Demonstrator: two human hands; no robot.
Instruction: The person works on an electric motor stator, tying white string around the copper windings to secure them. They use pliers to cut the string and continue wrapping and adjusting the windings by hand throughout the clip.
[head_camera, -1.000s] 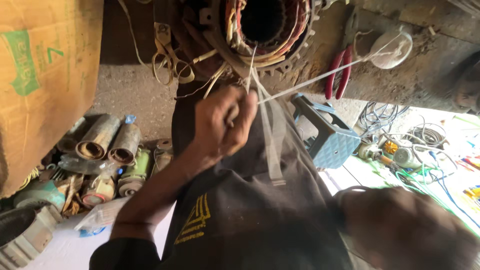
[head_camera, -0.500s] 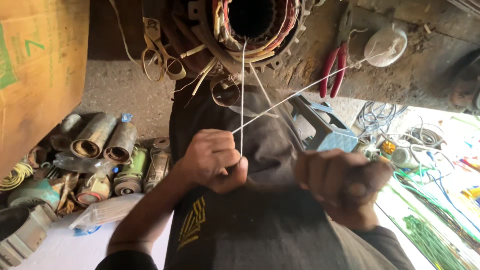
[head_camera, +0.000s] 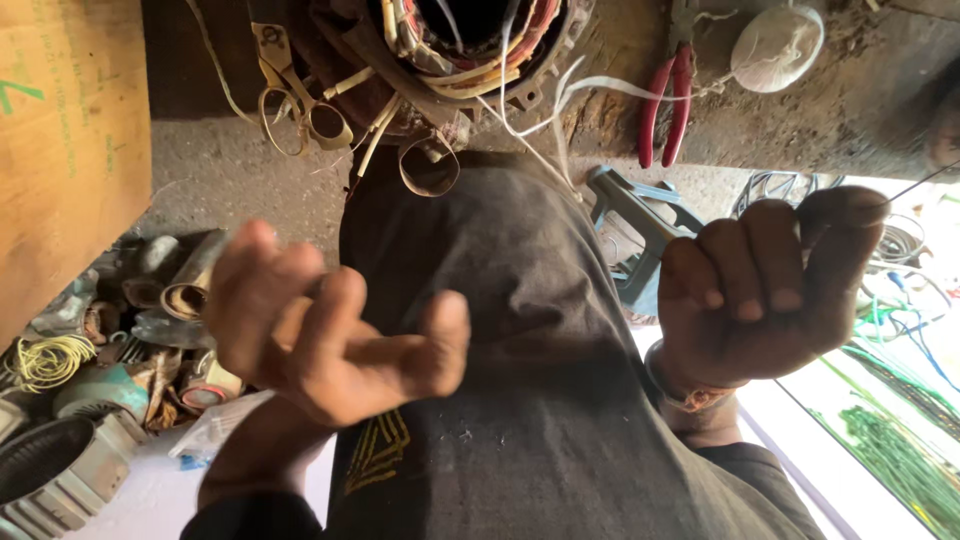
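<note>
A motor stator (head_camera: 470, 40) with coloured windings sits at the top, above my knee in dark trousers (head_camera: 520, 380). White lacing string (head_camera: 600, 88) hangs slack from it in loops. My left hand (head_camera: 320, 330) is raised over the knee, blurred, palm up with fingers half curled and apart; nothing shows in it. My right hand (head_camera: 760, 290) is closed in a fist to the right, gripping a thin dark strand (head_camera: 915, 185) that runs off to the upper right.
Scissors (head_camera: 300, 100) lie left of the stator, with red-handled pliers (head_camera: 665, 100) and a white string ball (head_camera: 778, 45) to its right. A blue plastic object (head_camera: 640, 220) stands behind my knee. A cardboard box (head_camera: 70, 150) and old motor parts (head_camera: 150, 320) crowd the left.
Both hands pulled back from the stator toward me. The left hand let go of the white string, which went from taut to slack. The right hand moved right, still closed.
</note>
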